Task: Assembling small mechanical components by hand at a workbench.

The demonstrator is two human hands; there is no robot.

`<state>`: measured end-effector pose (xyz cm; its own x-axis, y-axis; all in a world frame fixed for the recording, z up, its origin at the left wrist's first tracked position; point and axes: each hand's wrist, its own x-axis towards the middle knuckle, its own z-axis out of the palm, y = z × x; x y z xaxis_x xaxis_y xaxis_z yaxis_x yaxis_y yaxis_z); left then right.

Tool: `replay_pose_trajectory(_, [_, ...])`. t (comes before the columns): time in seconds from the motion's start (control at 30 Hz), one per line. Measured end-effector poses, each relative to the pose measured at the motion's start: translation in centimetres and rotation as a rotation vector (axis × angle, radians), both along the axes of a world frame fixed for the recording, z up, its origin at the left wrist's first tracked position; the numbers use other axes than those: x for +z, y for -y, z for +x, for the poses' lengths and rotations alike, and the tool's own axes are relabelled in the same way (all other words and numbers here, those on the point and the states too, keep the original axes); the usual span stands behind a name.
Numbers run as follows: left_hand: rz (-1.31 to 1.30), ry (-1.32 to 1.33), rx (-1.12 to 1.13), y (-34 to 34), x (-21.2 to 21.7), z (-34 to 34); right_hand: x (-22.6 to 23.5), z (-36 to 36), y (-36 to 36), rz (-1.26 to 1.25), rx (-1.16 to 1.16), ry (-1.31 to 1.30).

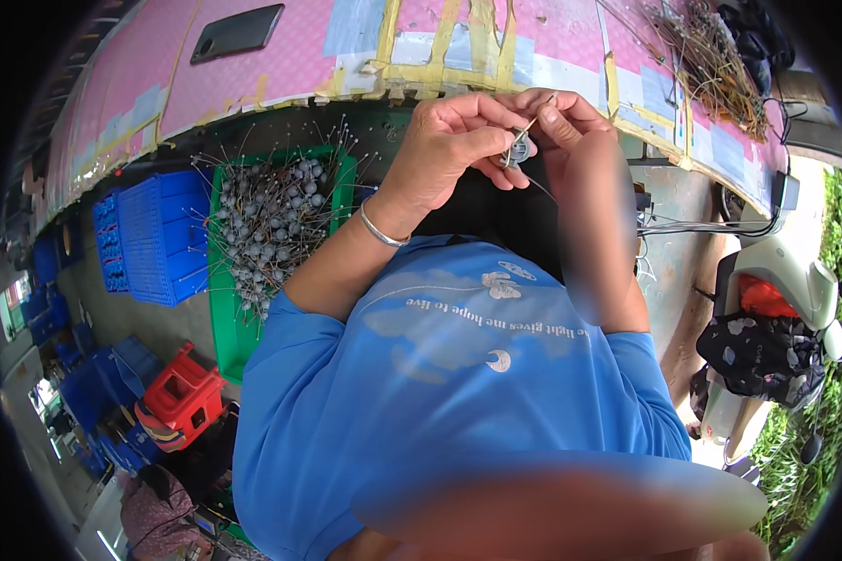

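The left hand (449, 140) is pinching a small grey piece (517, 150) at its fingertips — the piece is sitting at 3 o'clock from that hand. The right hand (563, 117) is gripping a thin wire (533, 120) that is slanting down toward 7 o'clock into the piece, just above the pink table (281, 65).

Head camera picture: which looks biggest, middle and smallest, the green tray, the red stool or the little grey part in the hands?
1. green tray, partly hidden by the arm
2. red stool
3. small grey part, pinched between the left hand and right hand, though it is closest to the camera
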<state>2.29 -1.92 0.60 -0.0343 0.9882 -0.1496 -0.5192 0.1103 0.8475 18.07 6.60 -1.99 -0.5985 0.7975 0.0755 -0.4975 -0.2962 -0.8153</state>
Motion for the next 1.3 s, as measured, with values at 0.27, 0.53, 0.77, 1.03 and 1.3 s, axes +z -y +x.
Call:
replay_pose_trajectory(0.27, [0.110,-0.171,0.211,0.1,-2.1,1.4,-0.4,-1.5,0.1,-0.134,-0.002,0.162])
replay_pose_trajectory(0.53, [0.258,-0.117,0.073,-0.3,-2.5,0.4,-0.3,-1.4,-1.0,-0.294,0.081,0.173])
replay_pose_trajectory(0.77, [0.180,-0.009,-0.005,-0.7,-1.3,-2.2,0.7,-2.8,-3.8,-0.048,0.151,0.291])
replay_pose_trajectory(1.03, [0.032,-0.069,-0.065,0.0,-0.8,-3.5,3.3,-6.9,-23.2,1.061,-0.436,0.988])
replay_pose_trajectory(1.3, [-0.029,-0.075,-0.137,0.2,-0.7,-2.7,-0.1,-12.2,-29.3,1.278,-0.346,1.183])
